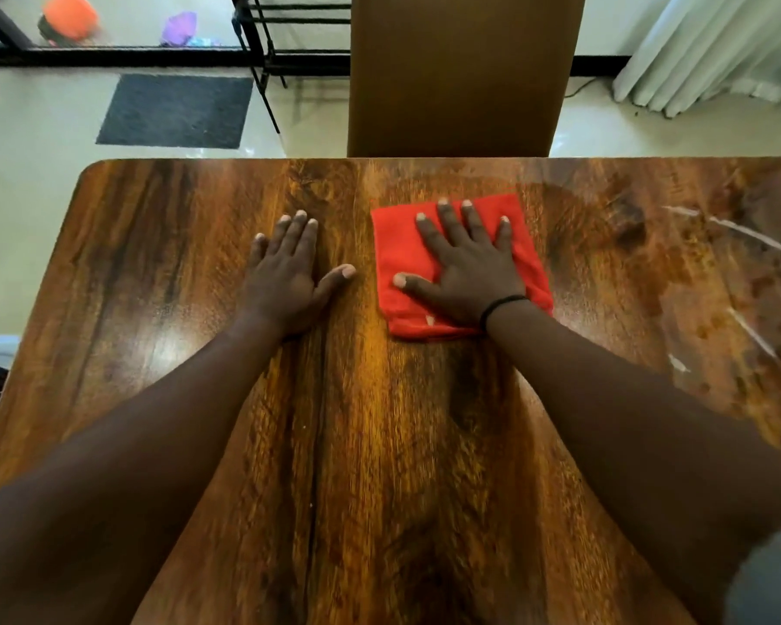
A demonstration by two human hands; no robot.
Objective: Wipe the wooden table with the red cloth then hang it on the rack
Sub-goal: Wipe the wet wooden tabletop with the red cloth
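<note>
Bright red cloth [461, 268] on a streaky brown woodgrain table [199, 309]; dark grey mat [177, 110] on pale floor [32, 173].

Both bare forearms reach forward, converging slightly toward the middle. The left hand [289, 275] lies palm down, its 4 fingers straight and close together, thumb spread out to the right. The right hand [465, 268] also lies flat, palm down, fingers straight and fanned apart, thumb pointing left. A thin black band [501, 305] circles the right wrist.
</note>
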